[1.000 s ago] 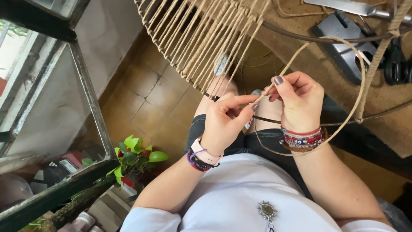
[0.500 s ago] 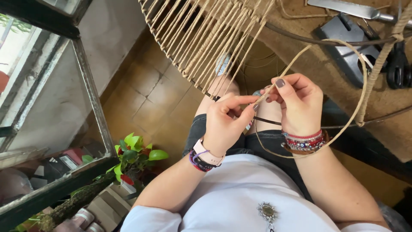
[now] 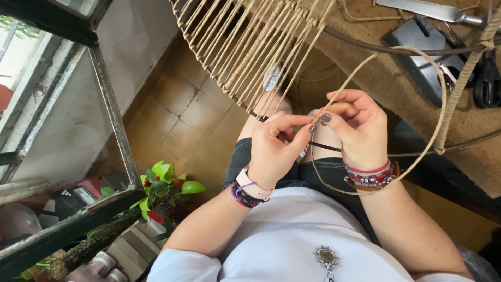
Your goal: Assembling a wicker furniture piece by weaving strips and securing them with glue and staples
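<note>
Pinching a tan cord [image 3: 417, 68] at the middle of the head view, the left hand [image 3: 274, 151] and right hand [image 3: 360, 130] meet fingertip to fingertip over the lap. The left fingers are together, thumb and forefinger clamped on the cord; the right fingers are likewise closed on it, just beside the left ones. From the pinch the cord runs up and round in a wide loop to the right, then back under the right wrist.

Above the hands hangs a wire ring [image 3: 229, 89] strung with many taut strands [image 3: 245, 47] of the same cord; its dark rim passes just behind the fingertips.

Risks, as I judge them: the loose loop lies near the scissors [image 3: 485, 78] and a grey tool [image 3: 422, 47] on the bench [image 3: 386, 89] at upper right, so a pull could snag it there or drag something off the edge. The grip is only at the fingertips, so a slip would let the cord slacken and undo the tension where it meets the rim. The bracelets [image 3: 373, 177] on the right wrist sit close to the returning cord and could catch it. A tug on the wrong strand could bunch the neighbouring ones.

At lower left, a potted plant [image 3: 164, 183] stands on the tiled floor [image 3: 177, 115], well apart from the work.
</note>
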